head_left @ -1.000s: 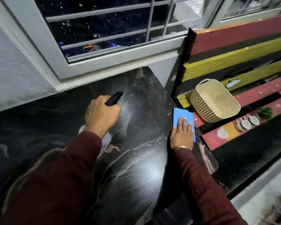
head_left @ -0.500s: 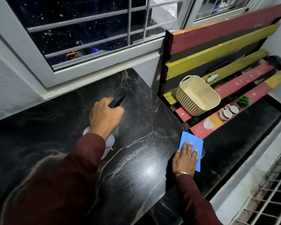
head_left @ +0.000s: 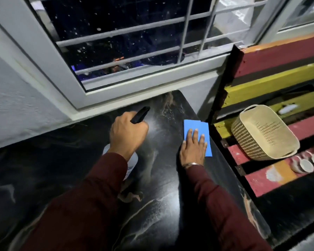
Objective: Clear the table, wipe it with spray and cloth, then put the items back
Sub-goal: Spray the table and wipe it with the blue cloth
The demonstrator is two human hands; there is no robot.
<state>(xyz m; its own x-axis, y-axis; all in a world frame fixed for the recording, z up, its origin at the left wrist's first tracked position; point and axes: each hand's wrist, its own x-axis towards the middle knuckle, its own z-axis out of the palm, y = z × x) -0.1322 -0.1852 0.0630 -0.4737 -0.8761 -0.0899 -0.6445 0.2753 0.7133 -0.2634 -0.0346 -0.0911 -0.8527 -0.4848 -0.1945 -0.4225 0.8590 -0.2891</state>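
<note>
Black marble surface [head_left: 161, 205] mid-wipe: left hand [head_left: 128, 135] grips spray bottle [head_left: 132, 160], right hand [head_left: 194, 151] flat, fingers straight, pressing blue cloth [head_left: 196, 127] at 2 o'clock; next likely wiping the mist.

Spray bottle [head_left: 132, 161] – white, black nozzle, tilted over black marbled table [head_left: 163, 205]; blue cloth [head_left: 196, 126] flat near right edge.

Spray bottle [head_left: 132, 163] label print illegible.

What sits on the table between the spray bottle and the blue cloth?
Nothing: the head view shows only bare dark table, with a pale misted patch, between the spray bottle and the blue cloth.
</note>
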